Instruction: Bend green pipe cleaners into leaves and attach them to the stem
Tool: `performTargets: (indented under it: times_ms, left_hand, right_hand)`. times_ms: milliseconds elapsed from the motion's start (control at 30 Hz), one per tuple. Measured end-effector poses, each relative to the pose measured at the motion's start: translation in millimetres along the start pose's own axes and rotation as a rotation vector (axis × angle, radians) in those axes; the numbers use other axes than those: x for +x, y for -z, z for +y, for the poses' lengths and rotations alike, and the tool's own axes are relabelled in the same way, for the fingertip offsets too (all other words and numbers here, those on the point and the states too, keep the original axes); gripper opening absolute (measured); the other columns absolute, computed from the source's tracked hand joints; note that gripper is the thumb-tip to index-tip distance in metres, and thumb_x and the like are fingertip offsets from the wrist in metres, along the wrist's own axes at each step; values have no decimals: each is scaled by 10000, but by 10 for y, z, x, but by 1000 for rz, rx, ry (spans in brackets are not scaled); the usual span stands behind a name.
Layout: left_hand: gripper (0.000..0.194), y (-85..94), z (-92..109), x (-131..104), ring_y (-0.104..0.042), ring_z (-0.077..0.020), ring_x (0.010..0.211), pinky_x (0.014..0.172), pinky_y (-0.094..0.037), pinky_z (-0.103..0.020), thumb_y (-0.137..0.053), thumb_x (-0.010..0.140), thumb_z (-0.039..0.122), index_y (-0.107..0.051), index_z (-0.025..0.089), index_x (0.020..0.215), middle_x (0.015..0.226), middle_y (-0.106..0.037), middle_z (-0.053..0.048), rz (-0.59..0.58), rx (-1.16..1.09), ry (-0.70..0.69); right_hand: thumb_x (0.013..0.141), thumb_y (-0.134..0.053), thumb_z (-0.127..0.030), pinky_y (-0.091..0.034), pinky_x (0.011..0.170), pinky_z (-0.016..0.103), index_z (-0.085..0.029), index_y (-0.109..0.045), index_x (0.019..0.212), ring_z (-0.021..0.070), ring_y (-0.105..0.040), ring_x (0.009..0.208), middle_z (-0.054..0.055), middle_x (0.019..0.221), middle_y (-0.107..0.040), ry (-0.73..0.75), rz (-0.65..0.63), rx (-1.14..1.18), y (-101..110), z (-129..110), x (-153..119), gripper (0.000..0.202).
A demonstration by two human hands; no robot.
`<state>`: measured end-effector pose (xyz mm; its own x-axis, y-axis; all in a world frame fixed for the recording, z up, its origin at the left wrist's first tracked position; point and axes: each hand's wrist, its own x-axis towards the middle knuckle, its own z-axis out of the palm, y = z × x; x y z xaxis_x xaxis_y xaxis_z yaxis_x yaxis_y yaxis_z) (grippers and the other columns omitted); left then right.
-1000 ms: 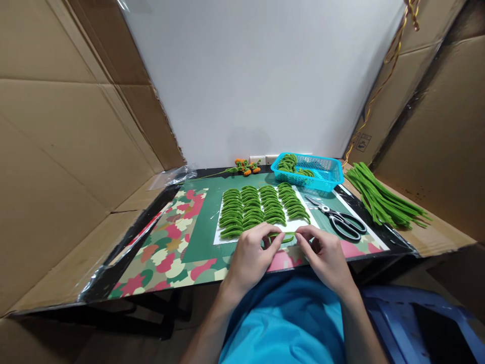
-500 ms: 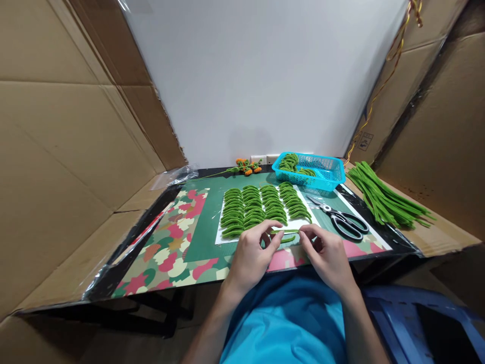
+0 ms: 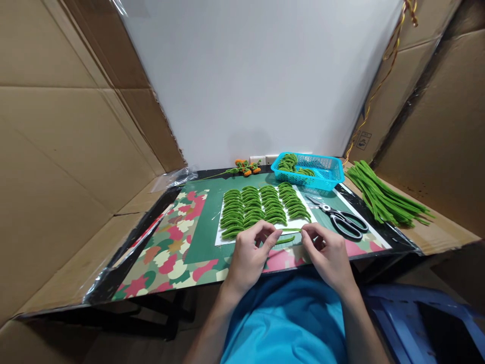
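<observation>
Scissors (image 3: 325, 208) and stems (image 3: 386, 199) suggest a craft workshop.

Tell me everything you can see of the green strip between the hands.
The strip is thin, bright green and fuzzy-looking, like pipe cleaner. Its visible stretch runs almost straight, side to side, pinched between the fingers of the left hand and right hand, which hide its ends. It appears by the white sheet's near edge; whether they touch is unclear.

A hand could pass low leftward over the patterned mat (image 3: 166, 253); straight ahead, rows of green pieces (image 3: 252, 207) stand in the way. I see a green strip (image 3: 291, 230) bridging left hand (image 3: 250, 253) and right hand (image 3: 326, 250), with scissors (image 3: 332, 215) and a basket (image 3: 326, 182) obstructing the right.
</observation>
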<state>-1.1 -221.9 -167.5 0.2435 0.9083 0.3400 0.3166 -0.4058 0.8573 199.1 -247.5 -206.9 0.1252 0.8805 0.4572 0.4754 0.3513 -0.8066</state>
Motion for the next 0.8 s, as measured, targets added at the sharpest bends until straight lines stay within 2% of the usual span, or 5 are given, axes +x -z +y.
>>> performTargets:
  times_ms: [333,800]
  left_hand:
    - [359,22,-7,-14,-584,-127,668,615,-459,-225,-539,1071,486,-655,195,896,752,-619,16,-72,-19,51]
    - [385,27,-18,-23,-585,-123,640,558,-431,-222,-523,1071,507,-642,197,876,757,-626,12,-80,-12,78]
  right_hand:
    - [1038,-587,-372,-382,494,266,-215,-691,920,154,-570,580,7,720,-656,12,9,1,1,-15,11,223]
    - [1034,-575,-349,-400,507,271,-219,-689,950,153,-578,567,11,751,-679,35,-12,-19,-11,16,-4,192]
